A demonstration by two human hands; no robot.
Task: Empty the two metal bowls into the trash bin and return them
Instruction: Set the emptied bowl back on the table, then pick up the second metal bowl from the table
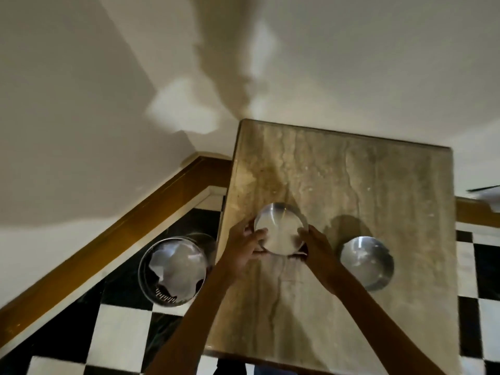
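Two metal bowls are on the beige marble table [378, 169]. The left bowl [280, 226] is gripped on both sides: my left hand [243, 247] holds its left rim and my right hand [316, 247] holds its right rim. Its inside looks pale; I cannot tell what it holds. The right bowl [366, 262] rests alone on the table, just right of my right forearm. A round mesh trash bin [173, 272] stands on the floor left of the table, with crumpled white paper inside.
The floor [121, 328] is black and white checkered tile. A brown wooden baseboard [108, 239] runs along the cream wall behind the bin. The table's left edge lies next to the bin. A dark object pokes in at the right frame edge.
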